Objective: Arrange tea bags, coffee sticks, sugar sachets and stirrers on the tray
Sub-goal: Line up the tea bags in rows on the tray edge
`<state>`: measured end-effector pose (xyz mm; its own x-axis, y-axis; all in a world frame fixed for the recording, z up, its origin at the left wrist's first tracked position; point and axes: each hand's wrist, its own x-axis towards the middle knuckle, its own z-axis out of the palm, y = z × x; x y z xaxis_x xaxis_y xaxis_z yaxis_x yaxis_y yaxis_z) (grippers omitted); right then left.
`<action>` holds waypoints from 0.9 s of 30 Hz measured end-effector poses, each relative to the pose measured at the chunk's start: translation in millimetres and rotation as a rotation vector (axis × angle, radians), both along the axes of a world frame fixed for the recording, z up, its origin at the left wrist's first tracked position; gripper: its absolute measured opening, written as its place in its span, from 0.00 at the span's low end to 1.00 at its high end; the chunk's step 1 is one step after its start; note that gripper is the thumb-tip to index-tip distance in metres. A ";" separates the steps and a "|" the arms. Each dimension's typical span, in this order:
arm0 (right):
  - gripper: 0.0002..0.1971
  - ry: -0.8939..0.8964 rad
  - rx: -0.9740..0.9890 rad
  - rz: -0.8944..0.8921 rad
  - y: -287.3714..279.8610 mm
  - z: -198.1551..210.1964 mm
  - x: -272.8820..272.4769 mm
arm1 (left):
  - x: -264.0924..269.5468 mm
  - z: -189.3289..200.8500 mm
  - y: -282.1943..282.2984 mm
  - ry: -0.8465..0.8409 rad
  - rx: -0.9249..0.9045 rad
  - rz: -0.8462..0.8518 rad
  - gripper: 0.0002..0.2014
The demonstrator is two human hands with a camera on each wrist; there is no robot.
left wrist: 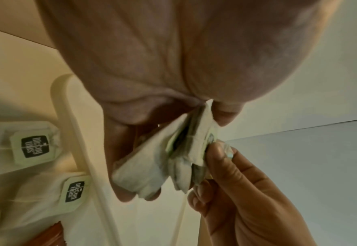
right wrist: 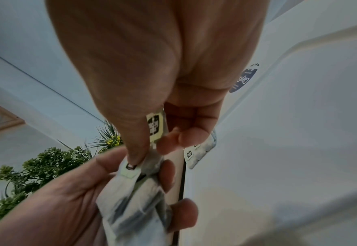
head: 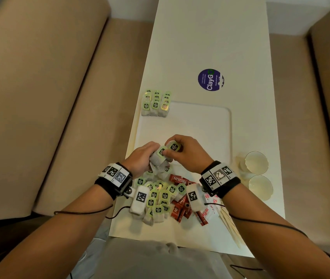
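While our left hand clamps a small bundle of tea bags in its curled grip, our right hand pinches the paper tag of the topmost one between thumb and forefinger, with another tagged bag tucked under its fingers. Both hands meet just above the near edge of the white tray, which lies on the worktop.

We judge the tea-bag step is in hand: one neat block of arranged tea bags already sits at the tray's far left corner, while a loose heap of tea bags waits near us, beside the coffee sticks, the sugar sachets and the stirrers, all apparently off the tray.

Next we would need to square the bundle, keep tags and strings untangled, and lay it beside the finished block without disturbing it.
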<state>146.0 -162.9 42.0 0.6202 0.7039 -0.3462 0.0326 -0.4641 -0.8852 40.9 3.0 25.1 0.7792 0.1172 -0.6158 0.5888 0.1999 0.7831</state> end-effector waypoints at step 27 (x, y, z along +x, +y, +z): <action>0.06 -0.061 -0.046 0.111 29.5 -14.0 27.0 | 29.0 -12.3 38.4 -0.054 0.195 -0.027 0.09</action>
